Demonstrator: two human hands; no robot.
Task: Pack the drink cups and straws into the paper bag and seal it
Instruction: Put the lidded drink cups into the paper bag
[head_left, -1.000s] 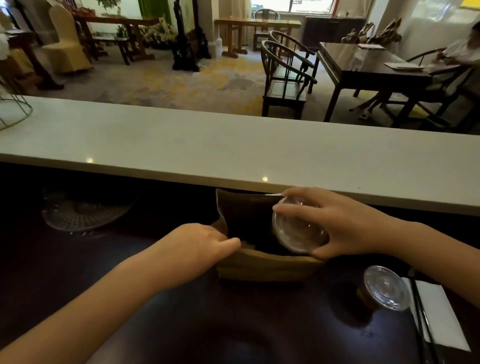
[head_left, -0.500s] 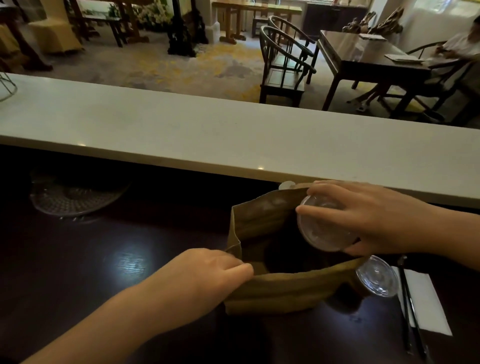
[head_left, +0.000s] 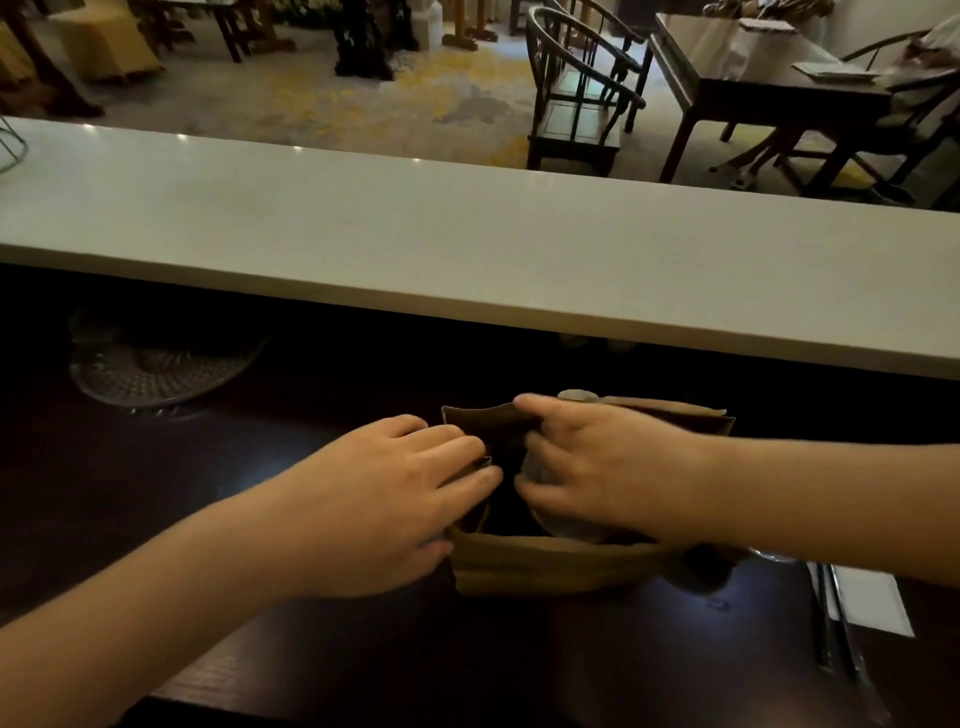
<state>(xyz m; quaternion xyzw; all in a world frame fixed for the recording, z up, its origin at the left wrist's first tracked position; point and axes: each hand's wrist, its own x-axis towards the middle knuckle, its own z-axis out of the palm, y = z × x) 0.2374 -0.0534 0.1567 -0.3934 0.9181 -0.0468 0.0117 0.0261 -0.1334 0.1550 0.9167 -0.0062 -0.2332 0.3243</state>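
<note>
A brown paper bag (head_left: 561, 569) stands open on the dark worktop in front of me. My left hand (head_left: 395, 493) pinches the bag's left edge and holds the mouth apart. My right hand (head_left: 597, 467) reaches into the mouth from the right, closed over a clear-lidded drink cup (head_left: 569, 529) that sits low inside the bag. My right forearm hides most of a second cup, with only a sliver of its lid (head_left: 774, 556) showing. Dark straws (head_left: 836, 629) lie on a white napkin (head_left: 878, 597) at the right.
A white counter ledge (head_left: 467, 249) runs across just behind the bag. A patterned glass dish (head_left: 156, 364) sits under the ledge at the left. A small pale round object (head_left: 576, 396) peeks over the bag's back wall. Chairs and tables stand beyond the counter.
My right hand has lowered the cup from the bag's rim down into the bag. My left hand has shifted up along the bag's left edge.
</note>
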